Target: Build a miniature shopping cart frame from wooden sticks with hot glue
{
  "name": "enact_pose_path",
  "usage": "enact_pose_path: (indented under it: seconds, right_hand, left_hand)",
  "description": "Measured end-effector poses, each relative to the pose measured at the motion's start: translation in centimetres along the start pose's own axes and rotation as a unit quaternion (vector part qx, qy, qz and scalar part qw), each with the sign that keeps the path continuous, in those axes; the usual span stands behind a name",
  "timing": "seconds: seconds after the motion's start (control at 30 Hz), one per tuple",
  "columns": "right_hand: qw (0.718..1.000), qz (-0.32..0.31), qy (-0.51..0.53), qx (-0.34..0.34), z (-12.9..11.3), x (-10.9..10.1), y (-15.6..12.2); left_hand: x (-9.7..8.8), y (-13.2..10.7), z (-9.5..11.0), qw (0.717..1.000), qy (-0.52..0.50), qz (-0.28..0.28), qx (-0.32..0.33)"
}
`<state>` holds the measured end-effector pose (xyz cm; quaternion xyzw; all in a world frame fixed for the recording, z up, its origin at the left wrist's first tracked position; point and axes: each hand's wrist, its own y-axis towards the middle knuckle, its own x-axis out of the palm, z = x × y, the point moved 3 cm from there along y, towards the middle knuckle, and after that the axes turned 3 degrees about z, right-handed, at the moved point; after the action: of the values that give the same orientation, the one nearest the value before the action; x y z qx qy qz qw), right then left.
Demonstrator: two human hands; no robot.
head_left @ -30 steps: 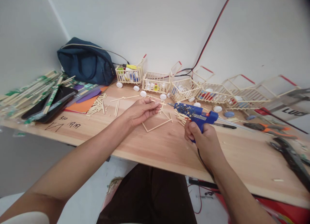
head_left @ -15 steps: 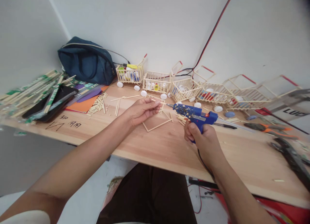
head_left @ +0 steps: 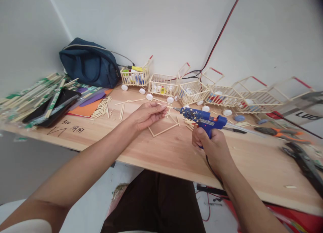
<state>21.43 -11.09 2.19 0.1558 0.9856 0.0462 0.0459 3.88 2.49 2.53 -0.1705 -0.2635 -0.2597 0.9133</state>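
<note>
My right hand (head_left: 210, 140) is wrapped round the handle of a blue hot glue gun (head_left: 205, 120), its nozzle pointing left. Between thumb and fingers, my left hand (head_left: 152, 115) pinches a thin wooden stick (head_left: 169, 106), whose free end is at the nozzle tip. Whether nozzle and stick touch, I cannot tell. Below my left hand, a frame of wooden sticks (head_left: 165, 129) lies flat on the wooden table (head_left: 156, 155), partly hidden by the fingers. Short cut sticks (head_left: 188, 123) lie beside the glue gun.
Several small stick-built carts (head_left: 164, 85) with white wheels line the wall. A blue bag (head_left: 91, 65), packaged sticks (head_left: 37, 95) and a pile of cut pieces (head_left: 102, 108) sit on the left. Orange-handled pliers (head_left: 277, 132) and a black tool (head_left: 302, 162) lie on the right.
Almost nothing differs. Both hands, the stick and the glue gun hold the same positions, with only a slight shift of the camera view.
</note>
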Motion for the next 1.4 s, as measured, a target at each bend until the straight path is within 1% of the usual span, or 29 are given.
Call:
enact_pose_path:
  seconds: [0.1,0.4,0.53,0.67,0.77,0.93,1.13,1.4]
  right_hand:
    - [1.0,-0.002,0.0,0.0,0.01,-0.01,0.03]
    - [1.0,0.009,0.009,0.012,-0.1,-0.01,-0.02]
    - [1.0,0.002,0.002,0.006,-0.28,0.06,0.03]
    - [1.0,-0.015,0.018,-0.02,-0.39,-0.03,0.01]
    - [0.999,-0.012,0.027,-0.035,-0.24,-0.29,-0.05]
    - [0.999,-0.012,0.031,-0.012,0.09,-0.27,0.04]
    - [0.999,-0.003,0.048,0.008,-0.1,0.11,0.12]
    - [0.998,-0.01,0.06,-0.003,0.08,-0.13,0.16]
  left_hand:
    - [-0.01,-0.02,0.0,1.0,-0.002,0.004,-0.004]
    - [-0.16,0.03,-0.05,0.999,0.03,-0.019,0.018]
    - [-0.24,0.09,-0.17,0.999,0.048,-0.01,0.024]
    - [-0.45,0.12,-0.27,0.997,0.069,0.002,0.031]
    - [-0.63,0.23,-0.38,0.996,0.082,0.006,0.04]
    - [-0.71,0.39,-0.51,0.994,0.091,0.011,0.057]
    - [-0.39,0.01,-0.07,0.995,0.073,0.01,0.072]
    - [-0.44,0.25,0.1,0.997,0.029,-0.011,0.064]
